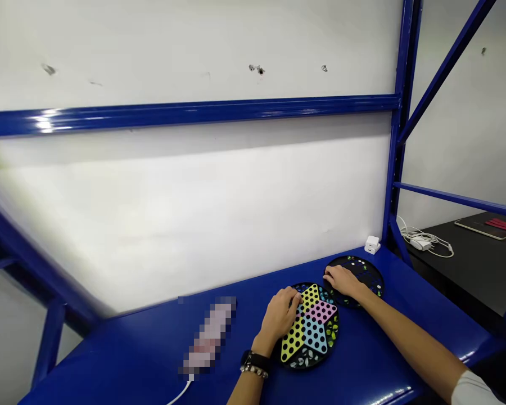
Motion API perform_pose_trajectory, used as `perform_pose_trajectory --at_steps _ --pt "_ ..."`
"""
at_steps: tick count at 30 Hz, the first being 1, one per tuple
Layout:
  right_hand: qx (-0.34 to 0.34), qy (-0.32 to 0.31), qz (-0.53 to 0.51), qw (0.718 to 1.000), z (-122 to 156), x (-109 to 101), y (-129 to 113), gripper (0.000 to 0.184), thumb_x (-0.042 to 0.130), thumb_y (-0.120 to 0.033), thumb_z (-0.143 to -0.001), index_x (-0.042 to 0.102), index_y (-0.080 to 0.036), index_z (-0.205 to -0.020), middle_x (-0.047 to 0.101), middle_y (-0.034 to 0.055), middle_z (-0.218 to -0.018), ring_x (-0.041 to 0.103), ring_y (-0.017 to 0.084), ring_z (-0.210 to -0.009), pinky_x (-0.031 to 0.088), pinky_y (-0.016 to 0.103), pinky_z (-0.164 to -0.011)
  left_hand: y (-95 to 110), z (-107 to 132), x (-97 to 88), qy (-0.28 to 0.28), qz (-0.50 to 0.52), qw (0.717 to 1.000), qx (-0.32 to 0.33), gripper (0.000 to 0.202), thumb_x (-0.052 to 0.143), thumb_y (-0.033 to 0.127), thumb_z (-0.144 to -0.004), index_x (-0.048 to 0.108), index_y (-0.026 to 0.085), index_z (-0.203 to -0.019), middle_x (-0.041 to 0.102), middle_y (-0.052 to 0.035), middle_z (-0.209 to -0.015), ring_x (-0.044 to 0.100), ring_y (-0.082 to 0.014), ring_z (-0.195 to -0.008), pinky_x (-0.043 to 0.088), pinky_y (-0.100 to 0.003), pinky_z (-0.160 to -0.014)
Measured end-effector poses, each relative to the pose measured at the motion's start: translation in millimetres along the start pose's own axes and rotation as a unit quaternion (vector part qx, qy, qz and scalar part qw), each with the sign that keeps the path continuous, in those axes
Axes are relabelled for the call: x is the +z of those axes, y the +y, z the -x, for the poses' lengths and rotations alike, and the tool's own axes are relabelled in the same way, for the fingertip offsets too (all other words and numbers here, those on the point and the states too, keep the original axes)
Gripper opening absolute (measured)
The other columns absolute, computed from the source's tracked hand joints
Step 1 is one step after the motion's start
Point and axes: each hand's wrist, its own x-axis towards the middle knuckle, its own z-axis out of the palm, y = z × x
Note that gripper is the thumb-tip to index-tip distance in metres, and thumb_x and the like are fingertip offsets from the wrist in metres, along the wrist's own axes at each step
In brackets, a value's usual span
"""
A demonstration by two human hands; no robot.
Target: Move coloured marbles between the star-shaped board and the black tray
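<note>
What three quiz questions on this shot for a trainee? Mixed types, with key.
1. Which hand is at the star board?
2. True or false: the black wristband and the bracelet are on the same arm.
3. How many round boards lie on the blue table?

Key:
1. The left hand.
2. True.
3. Two: the star board and the black board, where the right hand is.

"What's the nearer one?"
"A round black board (290, 362) lying flat, its star-shaped panel (316, 326) yellow, pink and pale blue with dark holes. Yellow-green glassy pieces (331, 332) and clear glassy pieces (306, 358) fill side pockets."
"Beyond it, right?"
"A flat, round black tray (367, 274), green and white bits (365, 268) scattered inside."
</note>
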Motion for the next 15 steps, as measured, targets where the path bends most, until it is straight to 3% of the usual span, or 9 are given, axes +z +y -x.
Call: perform_pose_trajectory --at_steps 5,7,9,12,15 --pt "-0.005 -0.017 0.038 0.999 -2 5 -3 0.016 0.048 -0.030 -0.094 0.059 -0.020 -0.099 0.067 0.0100 -0.096 0.065 0.022 -0.085 0.042 0.030 -0.072 0 0 -0.5 0.004 0.001 1.000 0.002 0.045 0.024 0.040 -0.100 0.060 0.023 -0.082 0.065 -0.0034 -0.089 0.056 -0.0194 -0.083 0.043 -0.034 -0.080" --pt "0.001 0.013 -0.034 0.999 -7 5 3 0.016 0.047 -0.033 -0.094 0.057 -0.020 -0.091 0.066 0.0076 -0.089 0.064 0.020 -0.081 0.042 0.029 -0.071 -1 1 -0.3 0.004 0.000 1.000 0.000 0.045 0.023 0.041 -0.100 0.060 0.023 -0.082 0.065 -0.0037 -0.089 0.057 -0.0196 -0.084 0.043 -0.034 -0.080" --pt "0.031 0.067 -0.172 0.982 -12 2 12 0.024 0.044 -0.039 -0.094 0.053 -0.020 -0.082 0.063 0.0046 -0.078 0.061 0.017 -0.072 0.042 0.026 -0.063 -1 0 0.0 0.000 0.000 1.000 -0.002 0.045 0.023 0.041 -0.100 0.060 0.023 -0.082 0.065 -0.0037 -0.089 0.057 -0.0197 -0.084 0.043 -0.034 -0.080" --pt "0.125 0.137 -0.410 0.893 -18 -9 33 0.025 0.041 -0.044 -0.089 0.047 -0.021 -0.079 0.052 -0.0021 -0.062 0.044 0.011 -0.048 0.031 0.022 -0.044 -2 0 0.5 -0.002 -0.002 1.000 -0.002 0.044 0.025 0.041 -0.100 0.060 0.023 -0.082 0.065 -0.0033 -0.089 0.057 -0.0196 -0.085 0.043 -0.034 -0.080" --pt "0.183 0.166 -0.545 0.801 -16 -24 60 0.019 0.042 -0.040 -0.083 0.045 -0.022 -0.079 0.045 -0.0056 -0.059 0.029 0.007 -0.039 0.018 0.020 -0.038 -3 -1 1.3 -0.001 -0.007 1.000 -0.004 0.042 0.028 0.041 -0.100 0.061 0.023 -0.082 0.065 -0.0033 -0.089 0.057 -0.0196 -0.085 0.043 -0.034 -0.079"
